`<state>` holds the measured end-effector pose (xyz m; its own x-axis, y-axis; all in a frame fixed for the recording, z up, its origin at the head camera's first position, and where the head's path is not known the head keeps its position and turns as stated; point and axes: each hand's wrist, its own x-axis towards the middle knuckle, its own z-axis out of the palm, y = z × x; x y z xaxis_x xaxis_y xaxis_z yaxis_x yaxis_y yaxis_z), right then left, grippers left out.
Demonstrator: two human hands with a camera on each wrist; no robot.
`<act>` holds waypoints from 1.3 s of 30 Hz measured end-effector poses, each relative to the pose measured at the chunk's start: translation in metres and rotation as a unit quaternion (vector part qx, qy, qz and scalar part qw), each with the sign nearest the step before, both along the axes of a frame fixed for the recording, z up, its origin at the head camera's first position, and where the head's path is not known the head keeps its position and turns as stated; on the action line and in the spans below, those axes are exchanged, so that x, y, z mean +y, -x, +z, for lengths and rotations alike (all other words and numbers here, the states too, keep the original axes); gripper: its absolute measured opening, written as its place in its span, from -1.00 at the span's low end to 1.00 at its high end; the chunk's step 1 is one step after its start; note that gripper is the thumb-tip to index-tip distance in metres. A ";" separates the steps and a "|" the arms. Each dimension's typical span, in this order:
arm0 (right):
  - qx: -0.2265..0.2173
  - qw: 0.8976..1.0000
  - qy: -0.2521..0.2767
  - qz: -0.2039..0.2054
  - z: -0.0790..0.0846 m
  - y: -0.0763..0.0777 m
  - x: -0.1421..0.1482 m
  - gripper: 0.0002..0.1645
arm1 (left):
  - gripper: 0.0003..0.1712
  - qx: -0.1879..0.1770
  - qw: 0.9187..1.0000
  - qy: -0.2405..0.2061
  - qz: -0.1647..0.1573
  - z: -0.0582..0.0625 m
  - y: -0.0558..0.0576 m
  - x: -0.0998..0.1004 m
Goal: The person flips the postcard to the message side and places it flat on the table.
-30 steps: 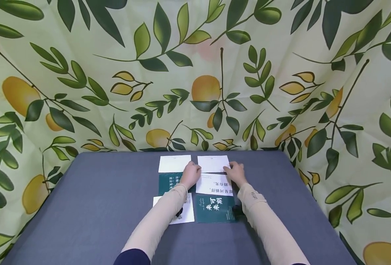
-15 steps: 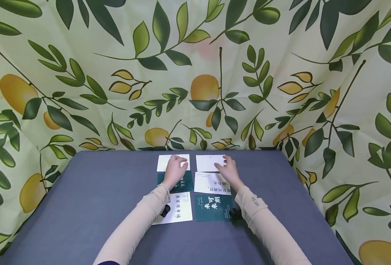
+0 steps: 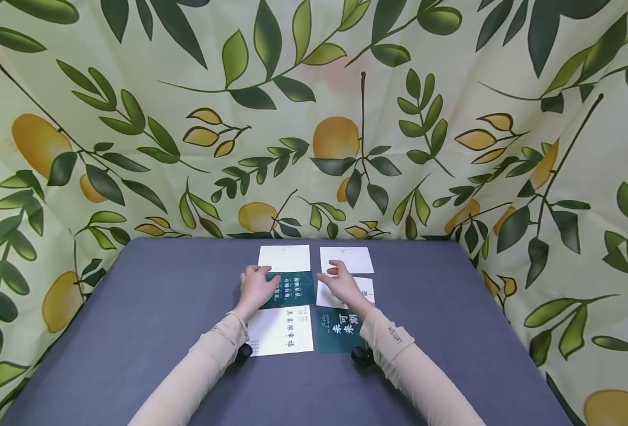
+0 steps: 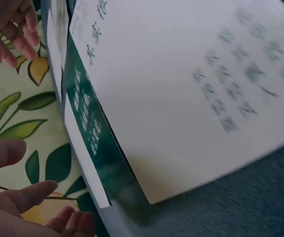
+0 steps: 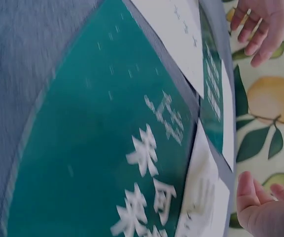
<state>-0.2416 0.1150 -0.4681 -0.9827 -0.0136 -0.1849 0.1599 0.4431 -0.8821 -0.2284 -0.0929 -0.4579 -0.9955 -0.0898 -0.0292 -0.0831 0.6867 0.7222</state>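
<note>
Six-like rows aside, several cards lie flat on the table in two columns. My left hand, fingers loosely spread and holding nothing, is at the left edge of the middle-left green card. My right hand hovers over or rests on the middle-right white card, partly hiding it; contact cannot be told. Behind them lie two nearly blank white cards, a left one and a right one. Nearest me are a white lettered card on the left and a green lettered card on the right.
A grey-blue cloth covers the table around the cards. At the table's far edge hangs a curtain printed with leaves and orange fruit. Black wrist devices, such as the right one, sit low by the near cards.
My left hand has moved left and nearer, from between the back cards to the middle-left green card. The right hand has left the back-right card and come nearer, over the middle-right white card.
</note>
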 end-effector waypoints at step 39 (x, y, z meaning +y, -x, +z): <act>-0.065 0.995 0.077 0.001 -0.017 -0.017 -0.034 -0.24 | -0.60 -0.033 0.967 -0.228 0.113 -0.028 -0.003 -0.018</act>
